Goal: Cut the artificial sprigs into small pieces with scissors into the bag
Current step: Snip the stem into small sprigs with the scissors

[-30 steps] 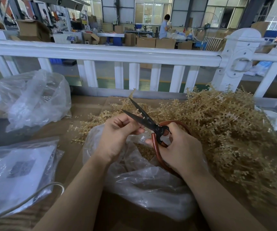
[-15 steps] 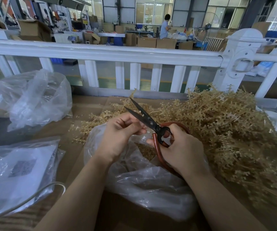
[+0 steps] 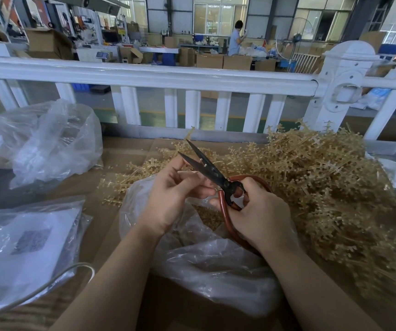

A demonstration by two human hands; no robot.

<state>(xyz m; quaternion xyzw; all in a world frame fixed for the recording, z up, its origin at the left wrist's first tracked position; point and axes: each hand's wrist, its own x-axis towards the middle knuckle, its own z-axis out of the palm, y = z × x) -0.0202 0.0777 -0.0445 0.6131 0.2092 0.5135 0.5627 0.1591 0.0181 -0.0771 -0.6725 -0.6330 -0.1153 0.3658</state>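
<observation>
My right hand (image 3: pixel 261 216) grips the red-brown handles of black-bladed scissors (image 3: pixel 204 164), whose blades stand apart and point up and to the left. My left hand (image 3: pixel 173 194) is curled beside the blades and pinches a thin sprig piece (image 3: pixel 191 172) at the fingertips; the piece is mostly hidden. Both hands hover over a clear plastic bag (image 3: pixel 216 259) with tan cut bits inside (image 3: pixel 210 215). A big heap of tan artificial sprigs (image 3: pixel 323 187) lies to the right and behind.
Cardboard (image 3: pixel 130 154) covers the table. Two more clear bags sit at the left: a crumpled bag (image 3: pixel 44 139) at the back and a flat bag with a label (image 3: pixel 25 242) in front. A white railing (image 3: pixel 168 77) runs along the far edge. A cable (image 3: pixel 49 286) curves at lower left.
The scissors and both hands have stayed over the bag with only slight shifts. The blades remain apart and my left fingers have shifted a little at the blades.
</observation>
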